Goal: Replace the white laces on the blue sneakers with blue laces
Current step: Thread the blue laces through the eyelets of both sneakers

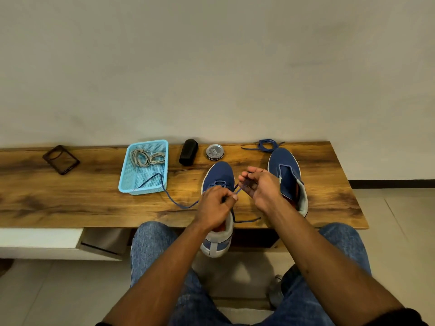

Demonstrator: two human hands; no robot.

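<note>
Threading the blue lace (237,190) through the near sneaker (219,177) at frame centre, the left hand (215,204) pinches the lace just above the eyelets, while the right hand (260,185), fingers curled, holds its other end just to the right. The shoe's long axis runs toward the wall, toe away. The lace's tail trails left into the basket (124,175). The second sneaker (286,171) waits unlaced right of centre, nearer the right hand.

A single head-worn wide-angle camera looked forward and down, close over the person's forearms rising from the bottom edge. The wooden bench (70,203) crossed mid-frame; the bare wall (211,55) filled the upper half.
</note>
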